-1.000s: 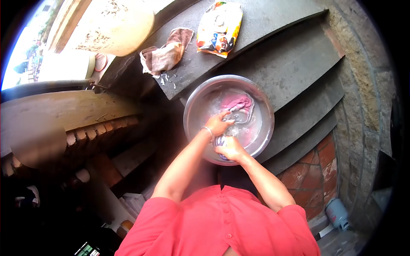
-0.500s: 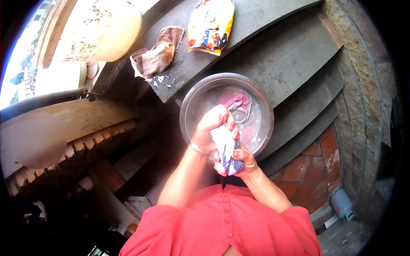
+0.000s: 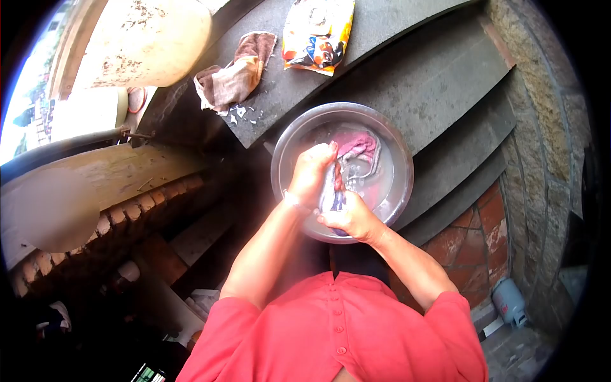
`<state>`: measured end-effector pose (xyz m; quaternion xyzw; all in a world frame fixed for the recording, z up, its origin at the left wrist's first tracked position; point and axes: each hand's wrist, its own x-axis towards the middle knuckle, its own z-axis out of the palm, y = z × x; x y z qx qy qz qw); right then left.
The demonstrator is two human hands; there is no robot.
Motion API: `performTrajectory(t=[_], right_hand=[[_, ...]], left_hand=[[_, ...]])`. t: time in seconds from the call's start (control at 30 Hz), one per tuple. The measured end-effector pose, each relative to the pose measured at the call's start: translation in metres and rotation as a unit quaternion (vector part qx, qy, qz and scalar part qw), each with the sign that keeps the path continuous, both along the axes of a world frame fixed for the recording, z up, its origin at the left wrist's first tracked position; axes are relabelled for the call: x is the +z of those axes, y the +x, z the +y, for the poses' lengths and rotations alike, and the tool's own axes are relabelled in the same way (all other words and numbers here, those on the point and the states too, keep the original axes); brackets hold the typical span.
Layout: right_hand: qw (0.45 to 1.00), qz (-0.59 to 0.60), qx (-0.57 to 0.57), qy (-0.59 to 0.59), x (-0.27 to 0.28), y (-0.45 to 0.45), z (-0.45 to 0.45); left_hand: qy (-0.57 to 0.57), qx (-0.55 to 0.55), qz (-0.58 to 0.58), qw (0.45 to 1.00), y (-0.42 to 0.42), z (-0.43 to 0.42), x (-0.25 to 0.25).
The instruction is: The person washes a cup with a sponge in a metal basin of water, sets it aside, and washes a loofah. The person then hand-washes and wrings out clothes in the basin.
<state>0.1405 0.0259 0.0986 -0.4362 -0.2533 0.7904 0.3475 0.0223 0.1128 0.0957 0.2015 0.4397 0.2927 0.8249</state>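
Note:
My left hand (image 3: 311,173) and my right hand (image 3: 351,216) are both closed on a wet white and purple cloth (image 3: 329,194), held over the near part of a metal basin (image 3: 405,173). My left hand grips its upper part, my right hand its lower end. Fingers hide much of the cloth, so I cannot tell its exact kind. Inside the basin, a pink cloth with a pale edge (image 3: 360,145) lies in cloudy, bubbly water, just beyond my hands.
Dark stone steps (image 3: 445,83) surround the basin's far and right sides. On the top step lie a brown cloth (image 3: 237,77) and a yellow and white plastic packet (image 3: 318,38). A large cream container (image 3: 156,48) stands at upper left, a grey gas cylinder (image 3: 509,302) at lower right.
Both hands have moved away from my body and down toward the basin with the white and purple cloth. The cloth is now squeezed narrower between them, and my right hand has turned over.

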Motion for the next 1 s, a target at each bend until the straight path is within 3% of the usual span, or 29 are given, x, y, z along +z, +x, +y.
performTrajectory(t=[0.03,0.07,0.17,0.37,0.47,0.53,0.6,0.67,0.77,0.93,1.0], right_hand=[[1.0,-0.022,0.002,0.011,-0.008,-0.002,0.0],[0.994,-0.053,0.088,-0.022,-0.018,0.001,0.003],[0.994,-0.106,0.0,0.035,-0.036,-0.013,0.001],[0.937,-0.343,0.05,0.05,-0.064,-0.032,0.002],[0.91,-0.401,0.087,0.065,-0.075,-0.043,-0.001],[0.897,-0.419,0.125,0.066,-0.075,-0.045,-0.004],[0.883,-0.439,0.138,0.089,-0.081,-0.048,-0.013],[0.867,-0.462,0.127,0.139,-0.096,-0.049,-0.029],[0.857,-0.472,0.133,0.158,-0.095,-0.047,-0.043],[0.867,-0.433,0.123,0.211,-0.058,-0.036,-0.048],[0.88,-0.373,0.122,0.269,-0.056,-0.03,-0.048]], left_hand=[[0.007,0.006,0.016,1.0,0.0,-0.001,-0.008],[0.016,0.013,0.031,0.999,-0.001,-0.001,-0.019],[0.025,0.063,0.095,0.993,0.002,-0.003,-0.039],[0.031,0.135,0.237,0.962,-0.003,-0.01,-0.078],[0.067,0.132,0.351,0.924,-0.011,-0.021,-0.12],[0.046,0.136,0.384,0.912,-0.009,-0.027,-0.113],[0.102,0.135,0.467,0.868,-0.015,-0.042,-0.148],[0.136,0.095,0.535,0.828,-0.018,-0.053,-0.142],[0.14,0.03,0.541,0.829,-0.017,-0.063,-0.108],[0.095,-0.136,0.439,0.883,-0.046,-0.063,-0.052],[0.08,-0.081,0.341,0.933,-0.069,-0.074,-0.061]])
